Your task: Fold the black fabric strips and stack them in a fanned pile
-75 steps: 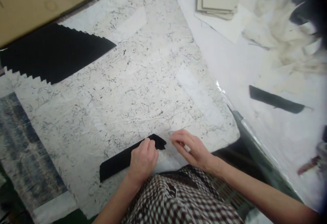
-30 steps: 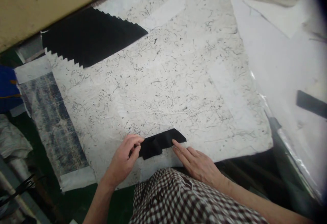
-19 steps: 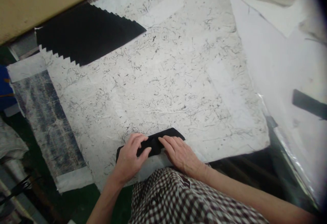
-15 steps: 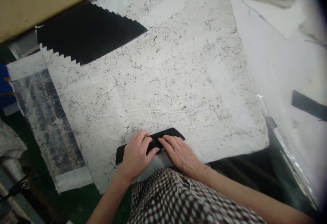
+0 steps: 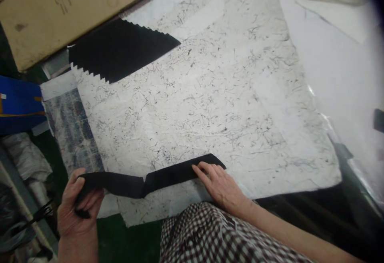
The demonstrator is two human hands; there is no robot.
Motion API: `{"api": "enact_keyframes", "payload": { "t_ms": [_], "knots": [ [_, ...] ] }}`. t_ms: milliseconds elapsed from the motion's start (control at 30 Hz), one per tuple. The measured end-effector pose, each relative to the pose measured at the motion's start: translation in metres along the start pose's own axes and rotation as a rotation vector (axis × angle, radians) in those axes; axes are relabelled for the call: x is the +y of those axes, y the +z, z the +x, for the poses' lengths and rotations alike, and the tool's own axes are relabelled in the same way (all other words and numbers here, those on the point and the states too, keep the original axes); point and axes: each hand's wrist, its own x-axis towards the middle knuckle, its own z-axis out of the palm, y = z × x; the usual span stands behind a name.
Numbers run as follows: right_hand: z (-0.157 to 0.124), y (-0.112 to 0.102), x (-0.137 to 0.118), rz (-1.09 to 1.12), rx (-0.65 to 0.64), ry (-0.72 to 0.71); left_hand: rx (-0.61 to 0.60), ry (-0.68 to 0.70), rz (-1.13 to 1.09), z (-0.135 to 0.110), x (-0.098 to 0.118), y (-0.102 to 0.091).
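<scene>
A long black fabric strip [image 5: 150, 179] lies stretched along the near edge of a white, scratch-marked work sheet [image 5: 210, 87]. My left hand [image 5: 76, 207] grips the strip's left end, fingers curled round it, out past the sheet's left edge. My right hand [image 5: 220, 185] rests flat with fingers extended, pressing the strip's right end onto the sheet.
A stack of black pinked-edge fabric [image 5: 120, 49] lies at the sheet's far left, with a brown cardboard box [image 5: 60, 11] behind it. A blue item [image 5: 18, 105] sits at the left. My checked garment [image 5: 216, 235] shows below. White plastic sheeting [image 5: 336, 55] covers the right side.
The strip was bunched under both hands near the middle. My left hand has pulled its left end far out to the left, unfolding it, while my right hand stays on the right end.
</scene>
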Motion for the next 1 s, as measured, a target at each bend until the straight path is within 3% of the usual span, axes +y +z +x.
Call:
{"api": "enact_keyframes", "payload": {
  "t_ms": [67, 200, 400, 533, 633, 733, 833, 1000],
  "knots": [
    [0.003, -0.005, -0.002, 0.044, 0.015, 0.009, 0.041, 0.076, 0.108, -0.002, 0.014, 0.014],
    [0.025, -0.037, -0.006, 0.299, 0.085, 0.044, 0.013, 0.092, 0.301, -0.004, 0.019, 0.069],
    [0.099, -0.089, -0.01, 0.655, 0.322, -0.034, -0.312, -0.116, 0.233, 0.002, -0.002, 0.146],
    [0.134, -0.1, 0.003, 0.571, 0.534, -0.183, -0.542, -0.157, 0.112, 0.009, -0.009, 0.181],
    [0.143, -0.107, 0.021, 0.432, 0.563, -0.265, -0.638, -0.192, 0.038, 0.02, -0.011, 0.199],
    [0.146, -0.117, 0.038, 0.45, 0.58, -0.32, -0.714, -0.232, 0.027, 0.031, -0.011, 0.21],
    [0.148, -0.134, 0.046, 0.624, 0.586, -0.22, -0.815, -0.157, 0.128, 0.041, -0.013, 0.216],
    [0.163, -0.161, 0.055, 1.192, 0.526, 0.225, -0.838, 0.07, 0.57, 0.054, -0.019, 0.227]
  ]
}}
